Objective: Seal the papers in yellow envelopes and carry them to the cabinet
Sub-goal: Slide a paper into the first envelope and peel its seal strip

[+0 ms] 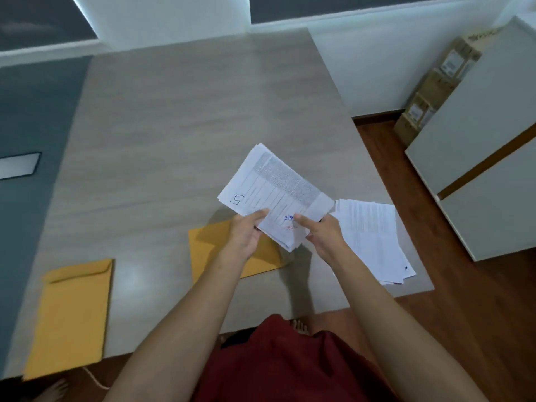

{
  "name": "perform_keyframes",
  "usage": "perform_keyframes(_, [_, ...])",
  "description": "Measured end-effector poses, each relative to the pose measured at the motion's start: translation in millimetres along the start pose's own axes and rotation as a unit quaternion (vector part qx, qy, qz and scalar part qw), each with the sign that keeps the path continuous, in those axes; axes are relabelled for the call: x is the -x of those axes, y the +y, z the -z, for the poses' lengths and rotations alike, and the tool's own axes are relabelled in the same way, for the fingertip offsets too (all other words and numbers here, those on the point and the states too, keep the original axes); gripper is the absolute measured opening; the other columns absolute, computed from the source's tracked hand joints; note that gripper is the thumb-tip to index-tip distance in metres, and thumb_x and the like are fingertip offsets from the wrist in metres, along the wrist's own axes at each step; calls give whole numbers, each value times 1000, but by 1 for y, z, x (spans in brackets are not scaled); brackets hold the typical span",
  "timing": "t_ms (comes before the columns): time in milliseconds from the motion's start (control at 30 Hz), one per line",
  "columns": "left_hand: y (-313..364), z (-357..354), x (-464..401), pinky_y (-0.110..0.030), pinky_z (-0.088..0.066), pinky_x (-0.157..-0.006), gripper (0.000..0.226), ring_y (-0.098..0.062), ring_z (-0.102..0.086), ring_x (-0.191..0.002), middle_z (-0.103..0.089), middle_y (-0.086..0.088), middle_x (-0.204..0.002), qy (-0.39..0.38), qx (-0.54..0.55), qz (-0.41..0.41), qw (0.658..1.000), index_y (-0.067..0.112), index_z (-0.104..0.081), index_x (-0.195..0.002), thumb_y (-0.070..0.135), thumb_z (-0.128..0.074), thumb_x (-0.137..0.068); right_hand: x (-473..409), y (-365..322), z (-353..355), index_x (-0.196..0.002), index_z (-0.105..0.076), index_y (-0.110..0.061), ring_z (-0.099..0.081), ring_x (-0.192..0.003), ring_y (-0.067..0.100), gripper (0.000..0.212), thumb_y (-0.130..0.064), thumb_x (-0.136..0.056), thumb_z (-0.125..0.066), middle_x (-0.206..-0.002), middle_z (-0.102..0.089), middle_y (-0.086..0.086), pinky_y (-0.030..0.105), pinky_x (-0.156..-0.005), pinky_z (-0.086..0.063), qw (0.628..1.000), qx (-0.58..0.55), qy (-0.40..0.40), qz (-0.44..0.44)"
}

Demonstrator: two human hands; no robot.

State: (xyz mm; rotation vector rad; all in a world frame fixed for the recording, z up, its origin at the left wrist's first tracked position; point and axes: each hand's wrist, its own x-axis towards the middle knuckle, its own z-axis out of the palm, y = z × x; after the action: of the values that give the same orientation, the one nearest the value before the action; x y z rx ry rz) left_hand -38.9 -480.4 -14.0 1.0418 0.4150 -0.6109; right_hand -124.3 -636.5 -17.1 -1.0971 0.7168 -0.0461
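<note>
Papers: we hold a folded sheaf of printed papers [275, 195] above the table [179, 117]. Left hand [246, 232] pinches its near-left edge, thumb on top; right hand [324, 232] pinches its near-right corner, thumb pressed onto the print. The sheaf hangs over the middle yellow envelope [211, 248], which lies flat on the table.

Handling, our estimate: light, limp, several loose sheets; likely to fan or slide apart if gripped at one corner only. We judge a two-edge pinch near the fold keeps them squared for sliding into the envelope mouth.

A second stack of papers [374, 239] lies on the table right of that envelope, at the table's right edge. Another yellow envelope [72, 314], flap creased, lies well left of it, at the near edge.

Surface: pale wood-grain laminate, smooth. Room: brown wooden floor [391, 175] beyond the right edge, white cabinet [478, 134] further right, cardboard boxes [435, 88] behind it.
</note>
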Motion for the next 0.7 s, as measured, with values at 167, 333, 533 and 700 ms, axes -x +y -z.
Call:
perform_keyframes(167, [53,68,2,-35,-57,-83,35,-25,-69,-94,-72,-9,-102,55,-179,-74,980,11,-65,-104,-11,-72,-77,-3,-1,-30,-111,-69,-5,-72,-93,17,31,-8,-81,-77,-104,-74,7,30,-80,-59,984,165,28,66])
perform_keyframes(333, [67,91,2,-25,-56,-64,28,-16,-69,-76,-71,1,-83,57,-421,-108,899,18,-66,-82,-4,-78,-72,3,0,-40,-97,-73,-16,-72,-83,6,18,-8,-81,-77,-90,-75,-4,15,-66,-55,966,233,3,116])
perform_keyframes(533, [19,115,-6,-34,-57,-69,18,-29,-70,-87,-73,-13,-92,95,-512,-47,852,0,-73,-93,-1,-73,-75,10,44,-33,-103,-72,-6,-70,-92,21,30,-9,-75,-83,-100,-74,10,44,-84,-59,952,298,49,50])
perform_keyframes(700, [13,110,-8,-25,-50,-56,11,-25,-66,-84,-70,-5,-88,113,-539,-70,832,11,-66,-84,4,-72,-78,7,49,-31,-106,-71,-4,-70,-92,23,39,-20,-73,-85,-100,-73,10,40,-81,-59,947,312,80,27])
